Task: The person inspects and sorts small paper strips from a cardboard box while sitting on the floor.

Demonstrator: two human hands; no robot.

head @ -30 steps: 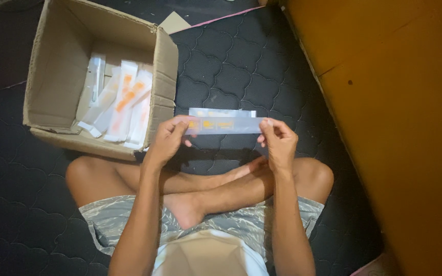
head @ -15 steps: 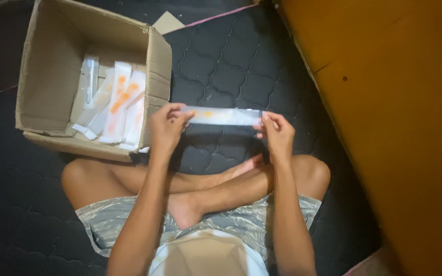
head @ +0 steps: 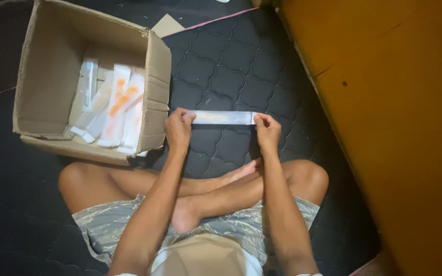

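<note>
Dark quilted mattress [head: 231, 66] covers the floor area, bordered on the right by a large orange-brown wooden panel [head: 384, 102]. Seated cross-legged on it is a person in patterned grey shorts [head: 129, 225], viewed from above. Both hands are raised over the crossed legs and hold 1 long, flat, translucent plastic sachet with a faint orange mark [head: 223, 117], stretched level between them. Left hand [head: 178, 129] pinches the sachet's left end between thumb and curled fingers; right hand [head: 267, 130] pinches its right end in the same manner. The sachet hangs in the air above the mattress, just right of an open brown cardboard box [head: 42, 76], without touching it. Inside the box, against its right wall, lies a loose stack of similar white and orange sachets [head: 116, 107], overlapping at slight angles; their exact count cannot be told. Beyond the box's far corner, a flat scrap of tan cardboard [head: 167, 24] rests on the mattress, with a thin pink cord [head: 221, 18] running beside it.
</note>
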